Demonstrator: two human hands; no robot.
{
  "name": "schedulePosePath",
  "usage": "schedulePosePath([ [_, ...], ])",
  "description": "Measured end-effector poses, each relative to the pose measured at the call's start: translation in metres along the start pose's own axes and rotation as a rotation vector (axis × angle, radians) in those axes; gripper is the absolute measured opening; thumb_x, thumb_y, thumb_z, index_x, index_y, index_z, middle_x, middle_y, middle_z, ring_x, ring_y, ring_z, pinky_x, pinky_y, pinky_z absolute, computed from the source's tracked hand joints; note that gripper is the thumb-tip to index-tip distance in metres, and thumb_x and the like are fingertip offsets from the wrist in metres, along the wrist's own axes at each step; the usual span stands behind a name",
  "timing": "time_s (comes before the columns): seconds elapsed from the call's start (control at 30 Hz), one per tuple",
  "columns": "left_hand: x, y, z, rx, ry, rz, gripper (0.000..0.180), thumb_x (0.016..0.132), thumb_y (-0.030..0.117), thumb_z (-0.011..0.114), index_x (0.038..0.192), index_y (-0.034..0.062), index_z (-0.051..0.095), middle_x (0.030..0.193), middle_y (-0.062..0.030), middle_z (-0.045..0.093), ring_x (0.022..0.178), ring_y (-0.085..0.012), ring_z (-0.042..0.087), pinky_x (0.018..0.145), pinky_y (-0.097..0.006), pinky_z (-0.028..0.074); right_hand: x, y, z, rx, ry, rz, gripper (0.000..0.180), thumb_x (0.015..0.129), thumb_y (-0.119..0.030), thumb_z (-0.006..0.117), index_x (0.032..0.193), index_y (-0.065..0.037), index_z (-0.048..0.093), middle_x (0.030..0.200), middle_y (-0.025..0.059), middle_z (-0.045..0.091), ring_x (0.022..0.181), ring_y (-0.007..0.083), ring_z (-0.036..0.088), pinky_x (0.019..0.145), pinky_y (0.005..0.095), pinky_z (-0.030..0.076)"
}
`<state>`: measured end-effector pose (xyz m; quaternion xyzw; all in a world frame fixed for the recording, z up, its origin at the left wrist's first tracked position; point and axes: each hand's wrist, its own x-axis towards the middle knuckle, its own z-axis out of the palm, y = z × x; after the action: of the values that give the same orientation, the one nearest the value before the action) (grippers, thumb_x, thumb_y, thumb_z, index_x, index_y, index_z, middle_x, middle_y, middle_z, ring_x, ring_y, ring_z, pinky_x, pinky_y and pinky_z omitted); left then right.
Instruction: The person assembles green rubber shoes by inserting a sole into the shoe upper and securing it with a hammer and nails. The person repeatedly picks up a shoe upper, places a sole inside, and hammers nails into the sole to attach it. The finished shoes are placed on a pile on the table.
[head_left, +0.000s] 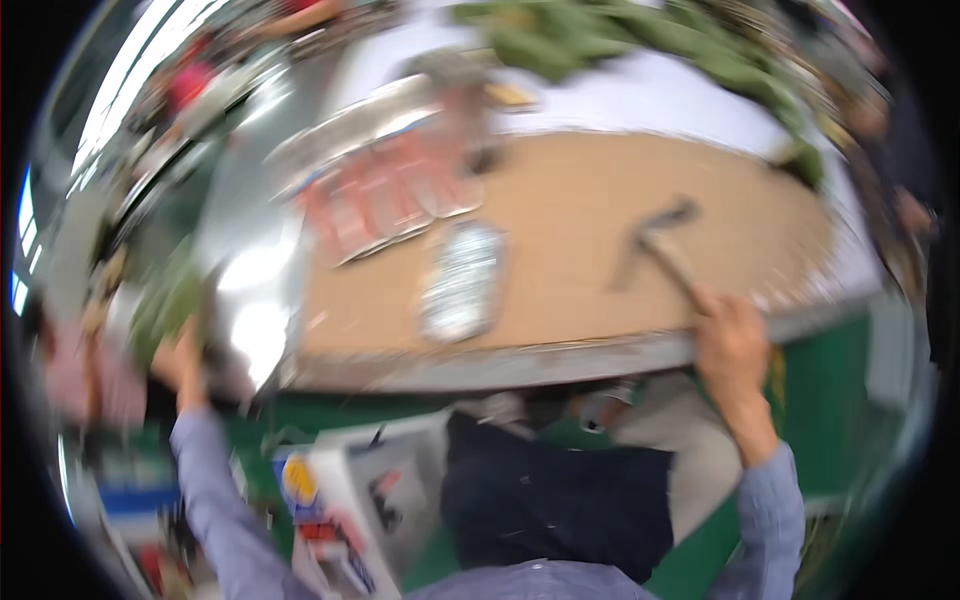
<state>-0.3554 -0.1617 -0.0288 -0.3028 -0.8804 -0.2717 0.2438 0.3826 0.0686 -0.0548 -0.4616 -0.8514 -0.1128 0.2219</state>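
Motion smears much of the picture. My right hand point(735, 350) is closed round the light wooden handle of a hammer point(672, 255), held over the brown board point(580, 290) near its right front edge. The hammer's dark head points away from me. Far to the left, my left hand point(180, 360) reaches out beyond the table, its fingers closed on a soft green piece point(172, 300) that looks like cloth. On the board lies a shiny silver oblong bundle point(462, 282). Behind it stands a pinkish-red, divided container point(390, 190), its contents blurred.
More green cloth point(540, 40) lies on a white sheet point(620, 95) along the far side. A shiny metal surface point(250, 240) adjoins the board on the left. Below the table edge stands a printed white box point(375, 500). Other people are at both sides, one in pink point(110, 375).
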Motion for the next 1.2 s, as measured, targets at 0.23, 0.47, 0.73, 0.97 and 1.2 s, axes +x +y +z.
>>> schedulePosePath([
  [0.23, 0.063, -0.115, 0.028, 1.054, -0.042, -0.037, 0.073, 0.086, 0.04, 0.072, 0.139, -0.0026, 0.047, 0.14, -0.0241, 0.052, 0.134, -0.0341, 0.048, 0.108, -0.045, 0.042, 0.014, 0.034, -0.014, 0.35, -0.152, -0.008, 0.033, 0.093, -0.014, 0.056, 0.124, -0.006, 0.063, 0.107, 0.0122, 0.062, 0.095, 0.0307, 0.059, 0.084, 0.0426, 0.048],
  [0.47, -0.039, 0.186, 0.084, -0.229, -0.095, 0.542, 0.05, 0.09, 0.003, 0.065, 0.138, 0.0045, 0.052, 0.14, -0.0176, 0.054, 0.135, -0.0315, 0.048, 0.113, -0.04, 0.036, 0.133, 0.125, 0.072, 0.175, -0.127, -0.028, 0.041, 0.103, -0.024, 0.041, 0.133, 0.0, 0.056, 0.141, 0.0203, 0.054, 0.13, 0.0365, 0.049, 0.113, 0.043, 0.037],
  [0.73, -0.068, 0.333, 0.068, -0.357, -0.291, 0.503, 0.043, 0.093, 0.023, 0.066, 0.129, 0.0004, 0.061, 0.119, -0.0207, 0.066, 0.109, -0.0348, 0.064, 0.094, -0.04, 0.05, 0.045, 0.133, -0.053, -0.175, -0.346, 0.29, 0.047, 0.1, -0.031, 0.054, 0.07, 0.003, 0.064, 0.065, 0.0246, 0.059, 0.059, 0.0387, 0.061, 0.054, 0.0492, 0.039],
  [0.97, -0.06, 0.327, 0.093, -0.019, -0.42, 0.291, 0.055, 0.087, 0.048, 0.07, 0.114, 0.0009, 0.07, 0.116, -0.0224, 0.066, 0.107, -0.0363, 0.063, 0.089, -0.045, 0.05, 0.032, 0.018, -0.046, 0.465, -0.196, 0.188, 0.014, 0.091, -0.013, 0.067, 0.085, 0.0, 0.067, 0.076, 0.0162, 0.066, 0.069, 0.0354, 0.064, 0.063, 0.0408, 0.048],
  [1.2, -0.072, 0.33, 0.113, -0.255, -0.355, 0.525, 0.038, 0.087, 0.013, 0.061, 0.124, 0.0037, 0.065, 0.112, -0.0208, 0.068, 0.102, -0.0384, 0.064, 0.088, -0.049, 0.049, 0.066, 0.048, -0.027, 0.464, -0.099, 0.274, 0.019, 0.092, -0.017, 0.066, 0.098, 0.0, 0.072, 0.094, 0.019, 0.072, 0.089, 0.037, 0.069, 0.079, 0.0416, 0.054],
])
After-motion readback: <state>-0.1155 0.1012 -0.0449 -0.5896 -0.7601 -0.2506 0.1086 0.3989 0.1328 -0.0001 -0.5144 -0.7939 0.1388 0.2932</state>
